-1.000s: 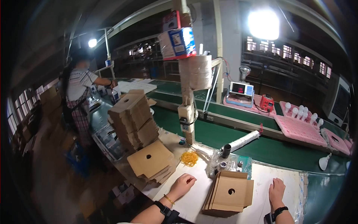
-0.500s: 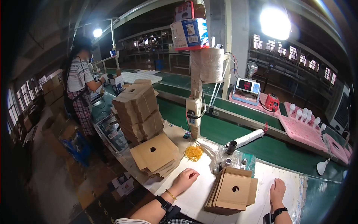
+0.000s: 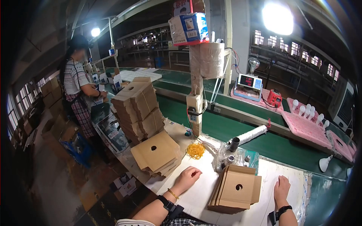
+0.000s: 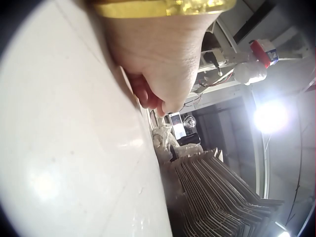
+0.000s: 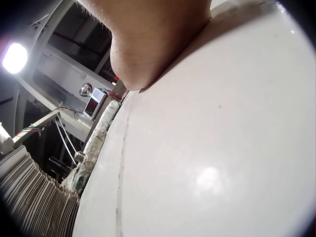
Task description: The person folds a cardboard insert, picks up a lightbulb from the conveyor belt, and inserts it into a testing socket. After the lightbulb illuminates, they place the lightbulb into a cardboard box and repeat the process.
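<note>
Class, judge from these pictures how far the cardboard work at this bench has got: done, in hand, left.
Done: a neat stack of brown holed cardboard sheets lies between the hands. In hand: nothing; the left hand and right hand rest on the white table. Left, likely: the tall brown cardboard pile farther along.

Not much going on, tbh. The worker in the striped top [image 3: 74, 81] back by the line had an arm stretched out toward the boxes a second ago; now it's pulled in, bent at the waist. The view has also swung a bit, so more of the arm behind the left hand [image 3: 189, 176] and more floor [image 3: 94, 188] show.
</note>
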A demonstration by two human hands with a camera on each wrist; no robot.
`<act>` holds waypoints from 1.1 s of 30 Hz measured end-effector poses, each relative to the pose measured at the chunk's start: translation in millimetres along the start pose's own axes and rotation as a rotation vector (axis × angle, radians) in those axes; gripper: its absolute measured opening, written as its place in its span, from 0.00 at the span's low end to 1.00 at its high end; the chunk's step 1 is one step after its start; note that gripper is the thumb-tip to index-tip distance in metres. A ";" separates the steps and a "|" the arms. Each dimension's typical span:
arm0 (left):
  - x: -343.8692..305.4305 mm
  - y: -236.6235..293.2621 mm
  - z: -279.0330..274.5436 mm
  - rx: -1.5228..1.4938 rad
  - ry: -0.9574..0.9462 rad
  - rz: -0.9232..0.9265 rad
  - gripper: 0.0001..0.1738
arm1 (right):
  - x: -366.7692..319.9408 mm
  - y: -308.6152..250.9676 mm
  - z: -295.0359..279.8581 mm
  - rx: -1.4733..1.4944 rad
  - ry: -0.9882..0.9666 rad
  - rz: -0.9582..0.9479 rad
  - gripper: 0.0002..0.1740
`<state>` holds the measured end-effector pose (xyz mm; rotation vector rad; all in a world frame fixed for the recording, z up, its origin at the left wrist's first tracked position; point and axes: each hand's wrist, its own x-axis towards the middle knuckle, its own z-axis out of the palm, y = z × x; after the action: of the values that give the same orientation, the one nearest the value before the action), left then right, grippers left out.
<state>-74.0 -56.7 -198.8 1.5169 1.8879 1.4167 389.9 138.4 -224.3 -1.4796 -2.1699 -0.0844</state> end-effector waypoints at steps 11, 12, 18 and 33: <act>0.2 -1.6 1.8 0.009 -0.001 -0.005 0.08 | 0.7 3.3 2.3 -0.002 0.021 -0.025 0.20; 0.5 -1.4 1.7 0.014 -0.003 -0.012 0.08 | 0.7 3.4 2.5 -0.001 0.021 -0.025 0.20; 0.3 -2.5 2.1 0.015 0.004 0.001 0.08 | -0.3 5.2 5.1 -0.017 0.039 -0.033 0.20; 0.0 -1.7 1.4 0.010 0.001 0.005 0.08 | 1.6 4.2 4.4 -0.018 0.030 -0.024 0.20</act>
<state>-73.8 -55.9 -200.8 1.5271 1.8962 1.4128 391.6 142.9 -228.4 -1.4530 -2.1694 -0.1340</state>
